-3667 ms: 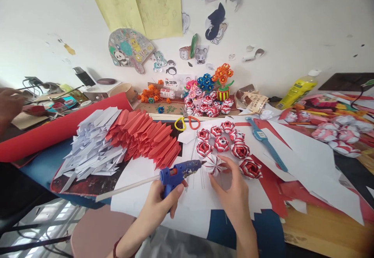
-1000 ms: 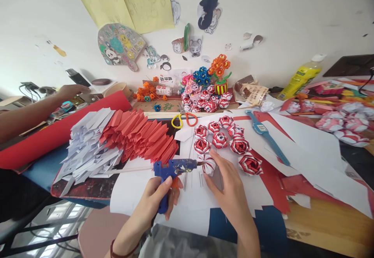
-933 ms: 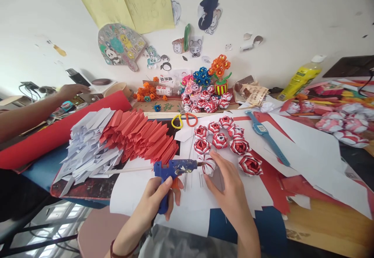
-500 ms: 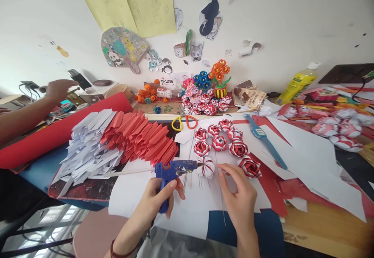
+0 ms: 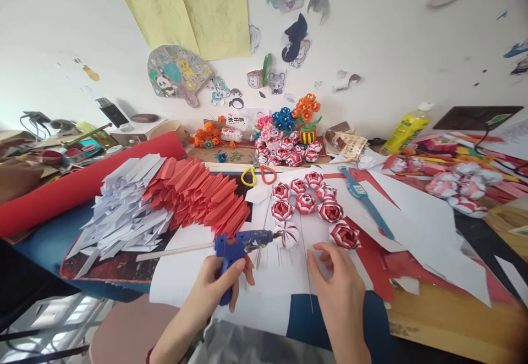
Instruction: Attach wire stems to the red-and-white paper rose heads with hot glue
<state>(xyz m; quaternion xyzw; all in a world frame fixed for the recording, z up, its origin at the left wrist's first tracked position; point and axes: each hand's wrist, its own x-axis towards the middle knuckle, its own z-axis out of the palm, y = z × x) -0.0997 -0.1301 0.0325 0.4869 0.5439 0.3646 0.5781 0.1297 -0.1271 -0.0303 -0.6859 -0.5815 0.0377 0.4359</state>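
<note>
My left hand is wrapped round the handle of a blue hot glue gun. A pale glue stick sticks out of its back. The nozzle tip touches, or nearly touches, a white-and-red folded-paper flower lying on white paper. Just right of that flower, my right hand is half curled, thumb and index finger a little apart. A thin wire lies by the thumb; no grip on it shows. Behind stand several red-and-white paper flowers, with one larger flower to the right.
Piles of folded white strips and red strips lie left. Scissors with yellow and red handles lie behind. A blue watch rests on papers at right. Another person's hand is at the far left, beyond a red roll.
My right hand has drawn back from the white-and-red flower, towards me. The glue gun keeps its place at the flower. The other person's arm has moved down and left, and the view has shifted slightly.
</note>
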